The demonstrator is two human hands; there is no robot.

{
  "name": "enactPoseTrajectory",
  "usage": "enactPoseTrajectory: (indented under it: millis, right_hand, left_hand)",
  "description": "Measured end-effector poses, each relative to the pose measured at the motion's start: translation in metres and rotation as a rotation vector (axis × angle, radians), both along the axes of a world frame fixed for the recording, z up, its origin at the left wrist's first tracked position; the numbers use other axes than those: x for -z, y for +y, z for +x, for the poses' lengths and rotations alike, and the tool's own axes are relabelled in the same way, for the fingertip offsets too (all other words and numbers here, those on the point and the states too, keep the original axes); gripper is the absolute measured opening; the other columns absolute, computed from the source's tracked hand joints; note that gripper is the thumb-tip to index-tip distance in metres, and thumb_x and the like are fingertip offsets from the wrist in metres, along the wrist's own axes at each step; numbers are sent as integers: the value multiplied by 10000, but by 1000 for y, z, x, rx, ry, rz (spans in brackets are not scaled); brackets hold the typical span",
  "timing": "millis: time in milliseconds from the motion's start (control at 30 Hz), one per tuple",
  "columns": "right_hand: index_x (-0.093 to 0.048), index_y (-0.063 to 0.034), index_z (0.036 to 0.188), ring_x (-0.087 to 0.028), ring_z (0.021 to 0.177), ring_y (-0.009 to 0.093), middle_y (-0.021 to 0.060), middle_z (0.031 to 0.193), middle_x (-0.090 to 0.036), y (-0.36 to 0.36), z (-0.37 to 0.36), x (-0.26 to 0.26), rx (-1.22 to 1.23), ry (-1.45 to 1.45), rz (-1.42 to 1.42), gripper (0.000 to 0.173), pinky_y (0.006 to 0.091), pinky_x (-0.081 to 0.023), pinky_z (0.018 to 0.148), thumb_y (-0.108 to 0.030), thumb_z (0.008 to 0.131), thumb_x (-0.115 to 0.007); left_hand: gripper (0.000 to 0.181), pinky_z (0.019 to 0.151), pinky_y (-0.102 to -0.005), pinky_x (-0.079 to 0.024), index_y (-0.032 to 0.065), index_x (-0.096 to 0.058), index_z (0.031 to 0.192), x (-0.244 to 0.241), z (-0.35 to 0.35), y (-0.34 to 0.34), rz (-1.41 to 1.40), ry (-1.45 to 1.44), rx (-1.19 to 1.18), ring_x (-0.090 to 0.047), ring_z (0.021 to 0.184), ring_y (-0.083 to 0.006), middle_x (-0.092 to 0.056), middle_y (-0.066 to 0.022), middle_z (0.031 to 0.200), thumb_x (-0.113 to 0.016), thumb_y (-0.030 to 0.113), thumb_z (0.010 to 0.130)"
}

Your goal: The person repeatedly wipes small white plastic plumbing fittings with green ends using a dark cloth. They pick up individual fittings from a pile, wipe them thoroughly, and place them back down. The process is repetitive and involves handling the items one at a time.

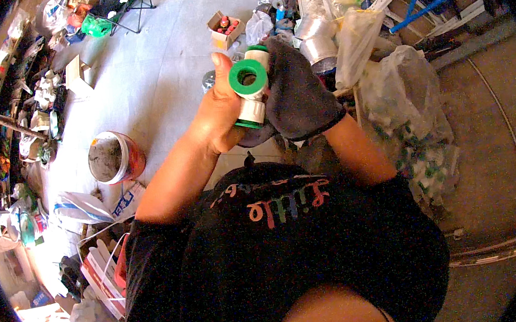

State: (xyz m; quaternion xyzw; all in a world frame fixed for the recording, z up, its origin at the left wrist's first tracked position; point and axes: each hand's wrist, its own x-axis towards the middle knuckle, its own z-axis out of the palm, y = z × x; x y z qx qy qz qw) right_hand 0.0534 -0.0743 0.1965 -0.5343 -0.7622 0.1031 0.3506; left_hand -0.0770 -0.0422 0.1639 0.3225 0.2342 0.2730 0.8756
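Note:
My left hand (pixel 218 113), bare with its thumb pointing up, grips the left side of a white plastic tee pipe fitting (pixel 256 107). Green rings surround the fitting's openings; one opening faces the camera, and the other ends point up and down. My right hand (pixel 300 91) wears a dark grey fabric glove and lies against the fitting's right side. Its fingertips are hidden, so its hold on the fitting cannot be made out. Dark grey fabric also shows below the fitting, between the hands.
A bucket (pixel 132 156) with grey contents stands on the floor at left. Ahead is a cardboard box (pixel 226 39) holding red-topped items. Bagged clutter and a large clear plastic bag (pixel 407 86) lie at right. Crowded shelves line the left; a folding chair frame (pixel 133 21) stands farther off.

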Motion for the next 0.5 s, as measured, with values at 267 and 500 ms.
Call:
enactPoseTrajectory:
  millis: [267,500]
  right_hand:
    - [-422,-38,944,-464,485,113,17,639,-469,-10,-3,-22,-231,881,-383,451,241,-411,458,-411,742,-574]
    - [-478,-47,861,-518,740,231,96,792,-514,16,21,-12,-270,376,154,353,362,-425,668,-370,743,-557]
  left_hand:
    - [669,562,-312,-459,84,-485,1008,0,-8,6,-78,-143,89,-546,629,-178,-571,-63,781,-287,665,743]
    - [457,588,-278,-457,30,-459,1081,2,-6,9,112,-86,79,-543,659,-139,-570,-64,847,-317,421,893]
